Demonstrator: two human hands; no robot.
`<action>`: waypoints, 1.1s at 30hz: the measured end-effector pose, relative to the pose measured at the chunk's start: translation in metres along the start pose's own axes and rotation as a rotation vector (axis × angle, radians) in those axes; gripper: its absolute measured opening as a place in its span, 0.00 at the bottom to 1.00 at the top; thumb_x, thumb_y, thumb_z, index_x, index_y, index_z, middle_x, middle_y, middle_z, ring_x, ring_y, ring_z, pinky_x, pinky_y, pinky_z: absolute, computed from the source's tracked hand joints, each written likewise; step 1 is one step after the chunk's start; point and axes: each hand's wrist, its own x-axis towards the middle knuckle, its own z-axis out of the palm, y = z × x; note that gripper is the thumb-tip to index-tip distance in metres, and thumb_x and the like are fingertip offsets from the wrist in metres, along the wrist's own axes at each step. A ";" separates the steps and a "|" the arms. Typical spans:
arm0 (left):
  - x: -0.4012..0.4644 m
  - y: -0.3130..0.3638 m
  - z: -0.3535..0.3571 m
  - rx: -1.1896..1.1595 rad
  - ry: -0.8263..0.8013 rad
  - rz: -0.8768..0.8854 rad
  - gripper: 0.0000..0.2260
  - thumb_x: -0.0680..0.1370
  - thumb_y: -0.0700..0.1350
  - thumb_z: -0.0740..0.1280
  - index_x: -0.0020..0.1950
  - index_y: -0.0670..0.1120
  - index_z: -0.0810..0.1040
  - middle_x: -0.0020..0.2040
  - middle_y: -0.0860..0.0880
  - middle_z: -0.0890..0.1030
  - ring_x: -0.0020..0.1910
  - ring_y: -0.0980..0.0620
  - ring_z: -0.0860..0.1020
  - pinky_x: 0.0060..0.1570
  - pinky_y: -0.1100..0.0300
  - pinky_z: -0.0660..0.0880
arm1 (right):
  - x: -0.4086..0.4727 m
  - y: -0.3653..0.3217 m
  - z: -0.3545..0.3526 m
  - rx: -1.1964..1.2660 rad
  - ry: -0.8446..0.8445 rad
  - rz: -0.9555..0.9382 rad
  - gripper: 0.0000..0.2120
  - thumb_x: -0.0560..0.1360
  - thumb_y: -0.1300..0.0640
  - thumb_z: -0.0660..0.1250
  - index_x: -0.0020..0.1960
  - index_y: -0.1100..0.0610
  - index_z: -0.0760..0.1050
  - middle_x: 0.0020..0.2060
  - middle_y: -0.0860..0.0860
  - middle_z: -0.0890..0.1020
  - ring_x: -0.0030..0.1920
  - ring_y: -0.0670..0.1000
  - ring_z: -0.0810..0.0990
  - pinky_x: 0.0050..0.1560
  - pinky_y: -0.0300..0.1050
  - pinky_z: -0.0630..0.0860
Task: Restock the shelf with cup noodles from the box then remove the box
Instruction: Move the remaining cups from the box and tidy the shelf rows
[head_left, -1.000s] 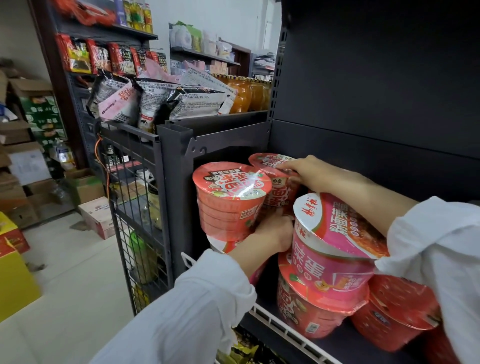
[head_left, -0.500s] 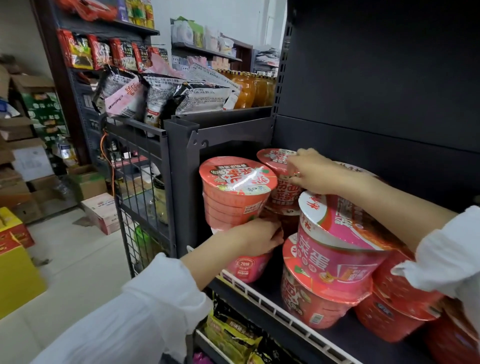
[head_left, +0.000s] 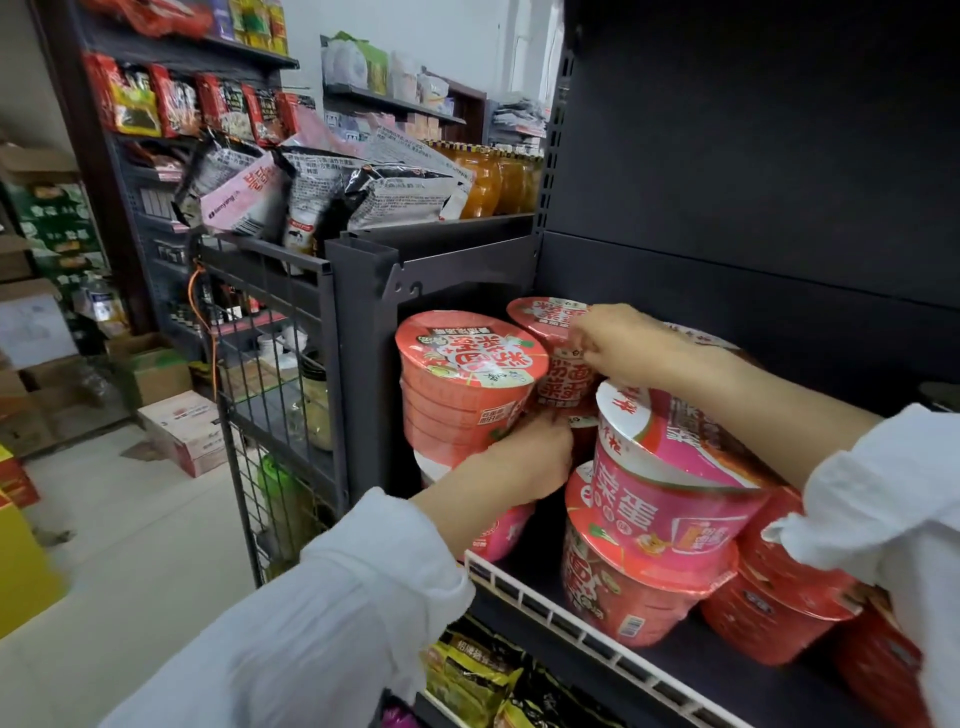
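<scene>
Several red and pink cup noodles stand stacked on the dark shelf (head_left: 649, 670). My left hand (head_left: 524, 457) grips the lower side of a red cup (head_left: 462, 384) at the shelf's left end; that cup sits on top of another cup. My right hand (head_left: 623, 340) rests on the lid of a second red cup (head_left: 558, 353) just behind it. A tilted pink cup (head_left: 670, 467) lies on a red one (head_left: 623, 597) under my right forearm. The box is not in view.
A white wire rail (head_left: 571, 623) edges the shelf front. A black wire basket rack (head_left: 275, 374) with snack bags stands to the left. Cardboard boxes (head_left: 182, 431) sit on the floor further left. Yellow packets (head_left: 467, 675) fill the shelf below.
My left hand slid from under the front cup to its lower right side. My right hand stayed on the rear cup's lid. The view shifted slightly.
</scene>
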 end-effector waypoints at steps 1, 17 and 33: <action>0.006 0.004 0.001 0.002 -0.003 -0.024 0.17 0.79 0.37 0.56 0.67 0.33 0.66 0.64 0.35 0.70 0.62 0.39 0.70 0.63 0.54 0.63 | 0.001 0.003 0.001 0.004 0.054 0.010 0.15 0.76 0.65 0.59 0.59 0.56 0.75 0.55 0.56 0.77 0.54 0.57 0.77 0.51 0.52 0.76; 0.032 0.002 0.021 -0.251 -0.097 -0.022 0.16 0.80 0.40 0.57 0.67 0.42 0.72 0.68 0.41 0.71 0.66 0.42 0.70 0.65 0.54 0.68 | 0.026 -0.007 0.011 -0.149 0.077 0.098 0.17 0.80 0.54 0.58 0.68 0.52 0.72 0.59 0.56 0.74 0.61 0.60 0.74 0.49 0.48 0.69; 0.026 -0.011 0.024 -0.223 -0.053 -0.158 0.14 0.81 0.40 0.56 0.61 0.38 0.76 0.61 0.39 0.76 0.59 0.41 0.75 0.60 0.54 0.71 | 0.019 0.016 0.008 0.055 -0.030 0.081 0.18 0.81 0.58 0.57 0.69 0.46 0.70 0.61 0.56 0.78 0.59 0.59 0.77 0.57 0.49 0.73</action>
